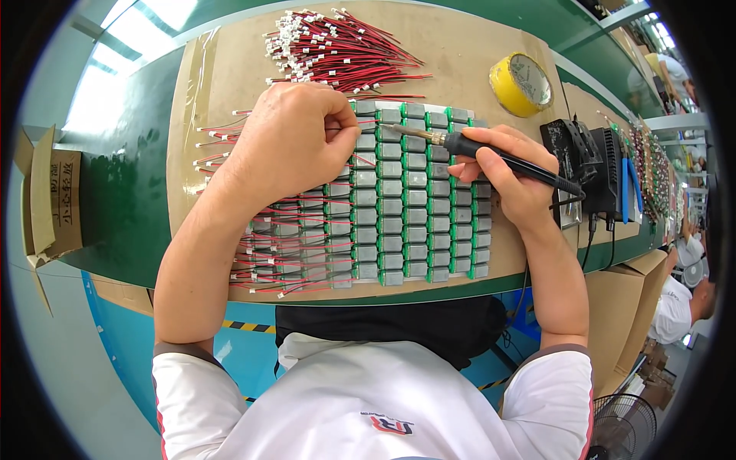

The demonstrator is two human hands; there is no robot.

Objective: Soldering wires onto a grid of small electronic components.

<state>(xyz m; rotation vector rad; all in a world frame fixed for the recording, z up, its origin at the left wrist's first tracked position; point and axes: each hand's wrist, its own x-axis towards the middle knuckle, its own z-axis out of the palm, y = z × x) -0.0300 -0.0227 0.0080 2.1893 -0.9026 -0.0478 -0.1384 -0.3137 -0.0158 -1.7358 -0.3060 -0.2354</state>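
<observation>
My right hand (pixel 521 172) grips a black-handled soldering iron (pixel 464 146) like a pen. The iron's metal tip reaches left over the upper rows of a grid of small grey rectangular blocks with green circuit boards (pixel 415 195). Close to that tip, my left hand (pixel 295 142) has its thumb and fingers pinched together on a thin red wire (pixel 369 121). My left fist and forearm hide part of the grid. Thin red and black leads with white connectors (pixel 264 261) lie across the grid's left columns.
A heap of red and black wires with white plugs (pixel 337 50) lies beyond the grid on the cardboard sheet (pixel 460 31). Yellow tape (pixel 521 84) sits at the back right. A black soldering station (pixel 606 172) stands right, and a cardboard box (pixel 57 195) is at far left.
</observation>
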